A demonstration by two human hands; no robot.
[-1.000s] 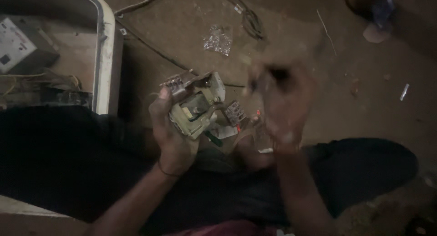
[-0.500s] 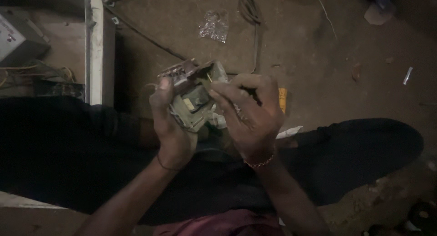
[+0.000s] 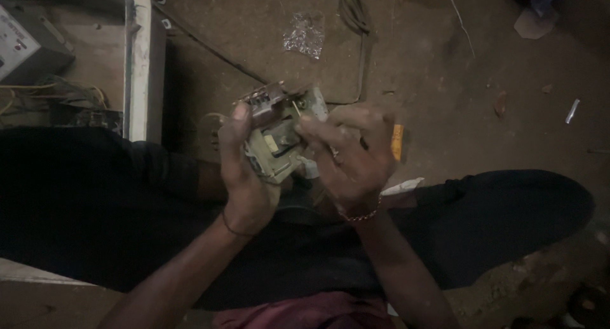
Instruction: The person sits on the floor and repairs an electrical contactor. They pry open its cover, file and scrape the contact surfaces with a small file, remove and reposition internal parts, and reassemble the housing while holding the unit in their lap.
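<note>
From the head camera, looking down over your lap, your left hand (image 3: pixel 244 176) is wrapped around a small electrical assembly (image 3: pixel 276 135), a pale plastic frame with a brownish part on its far end and bits of metal inside. Your thumb lies up along its left side and your palm backs it from below, so this hand is closed in a grip on it. The assembly sits at the middle of the view, held above your dark-trousered legs (image 3: pixel 483 221), with its far end tilted away from you.

Your right hand (image 3: pixel 352 154) comes in from the right with its fingers curled and its fingertips pressed onto the right side of the assembly; it pinches or pushes there, but you cannot tell exactly which part it holds. A thin bracelet (image 3: pixel 362 214) circles that wrist.

Beyond your hands lies the dirt floor (image 3: pixel 445 81). On it, far from you, rests a crumpled scrap of clear plastic (image 3: pixel 305 38), with a dark cable (image 3: pixel 352 11) just right of it. A white panel edge (image 3: pixel 143 62) stands at far left, with a grey box (image 3: pixel 25 46) beyond it.
</note>
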